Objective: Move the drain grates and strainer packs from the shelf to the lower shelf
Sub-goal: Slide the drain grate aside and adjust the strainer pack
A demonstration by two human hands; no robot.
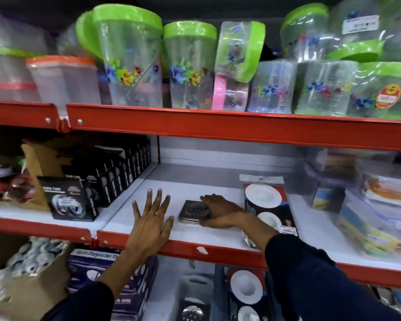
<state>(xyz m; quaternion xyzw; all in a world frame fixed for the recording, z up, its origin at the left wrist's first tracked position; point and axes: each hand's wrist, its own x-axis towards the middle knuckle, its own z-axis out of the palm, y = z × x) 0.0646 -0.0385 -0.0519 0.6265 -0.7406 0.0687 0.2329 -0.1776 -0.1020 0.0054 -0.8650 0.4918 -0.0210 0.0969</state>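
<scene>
Left hand (149,220) spread flat at shelf (195,236) edge; right hand (220,213) gripping square drain grate (192,210); strainer pack (267,205) beside, label unreadable.

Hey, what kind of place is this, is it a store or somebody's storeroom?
Most likely a housewares shop aisle. Red-edged metal shelving holds many identical wrapped plastic jars with green lids, a row of boxed goods, and retail strainer packs, one with a price sticker.
</scene>
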